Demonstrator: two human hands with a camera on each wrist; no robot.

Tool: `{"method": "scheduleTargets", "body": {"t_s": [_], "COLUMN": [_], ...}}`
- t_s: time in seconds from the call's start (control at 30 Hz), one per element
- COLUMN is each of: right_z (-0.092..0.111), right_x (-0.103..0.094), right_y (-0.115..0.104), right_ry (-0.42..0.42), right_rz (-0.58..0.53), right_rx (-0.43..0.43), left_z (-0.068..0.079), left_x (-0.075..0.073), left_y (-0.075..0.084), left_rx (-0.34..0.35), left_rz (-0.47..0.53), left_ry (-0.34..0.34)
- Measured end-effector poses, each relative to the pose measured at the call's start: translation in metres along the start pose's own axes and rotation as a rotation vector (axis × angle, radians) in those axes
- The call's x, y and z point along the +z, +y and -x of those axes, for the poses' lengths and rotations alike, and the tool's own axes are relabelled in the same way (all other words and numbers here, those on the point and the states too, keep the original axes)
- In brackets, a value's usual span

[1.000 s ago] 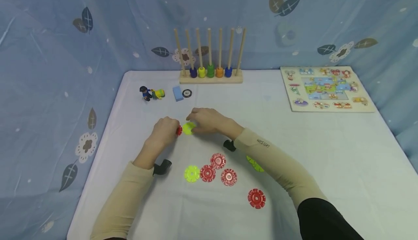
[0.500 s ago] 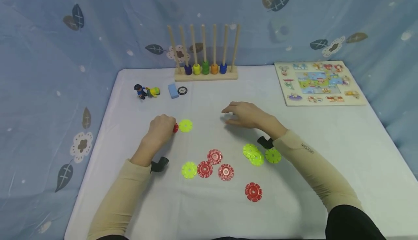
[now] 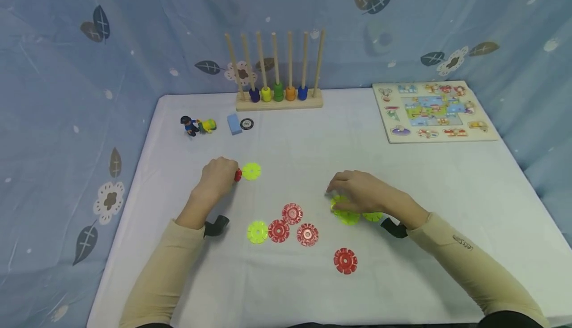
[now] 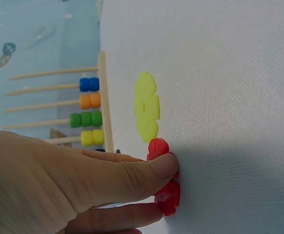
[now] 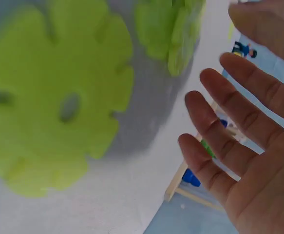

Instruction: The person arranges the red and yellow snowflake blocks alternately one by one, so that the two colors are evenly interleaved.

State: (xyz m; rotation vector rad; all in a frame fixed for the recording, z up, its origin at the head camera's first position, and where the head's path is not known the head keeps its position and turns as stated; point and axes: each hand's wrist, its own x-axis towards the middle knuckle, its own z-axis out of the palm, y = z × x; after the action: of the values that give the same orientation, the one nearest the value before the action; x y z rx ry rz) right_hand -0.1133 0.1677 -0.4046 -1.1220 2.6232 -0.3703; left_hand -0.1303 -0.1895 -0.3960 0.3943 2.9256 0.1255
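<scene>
My left hand (image 3: pixel 217 176) pinches a red notched plastic disc (image 4: pixel 167 197) between thumb and fingers, low over the cloth. Beside that disc, a yellow-green notched disc (image 3: pixel 251 171) lies flat. My right hand (image 3: pixel 364 191) hovers over several yellow-green discs (image 3: pixel 347 217), and its fingers are spread in the right wrist view; no disc is visibly gripped. One yellow-green disc (image 5: pixel 59 97) looms large and blurred in the right wrist view. Nearer the front lie several red discs (image 3: pixel 307 234), with another yellow-green disc (image 3: pixel 257 231) at their left and one red disc (image 3: pixel 345 261) farther right.
A wooden peg rack (image 3: pixel 279 100) with coloured beads stands at the back. A picture puzzle board (image 3: pixel 433 112) lies at the back right. Toward the back left are two small toy figures (image 3: pixel 196 125), a blue block (image 3: pixel 234 124) and a round black-rimmed token (image 3: pixel 247 124).
My right hand has left the yellow-green disc beside the left hand and moved right and toward me, over the yellow-green group. The left hand keeps its hold on the red disc.
</scene>
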Motion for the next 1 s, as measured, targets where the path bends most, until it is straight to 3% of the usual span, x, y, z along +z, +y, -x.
{"method": "scheduleTargets", "body": {"t_s": [0.27,0.43,0.57,0.77,1.0], "right_z": [0.019,0.035,0.046,0.048,0.051], "right_x": [0.017,0.024,0.027,0.031,0.035], "right_y": [-0.025,-0.048,-0.062,-0.072,-0.073], "right_ry": [0.037,-0.062,-0.161,-0.225,-0.186], "right_rz": [0.111,0.113,0.155,0.185,0.274], "right_rx": [-0.185,-0.293,-0.298,-0.269,-0.32], "left_z": [0.002,0.002,0.002,0.003,0.004], "left_x": [0.001,0.001,0.002,0.001,0.002], "left_y": [0.0,0.0,0.001,0.002,0.002], "left_rx": [-0.003,0.004,0.01,0.012,0.012], "left_rz": [-0.011,-0.013,-0.023,-0.028,-0.032], "left_ry": [0.0,-0.007,-0.016,-0.005,0.003]}}
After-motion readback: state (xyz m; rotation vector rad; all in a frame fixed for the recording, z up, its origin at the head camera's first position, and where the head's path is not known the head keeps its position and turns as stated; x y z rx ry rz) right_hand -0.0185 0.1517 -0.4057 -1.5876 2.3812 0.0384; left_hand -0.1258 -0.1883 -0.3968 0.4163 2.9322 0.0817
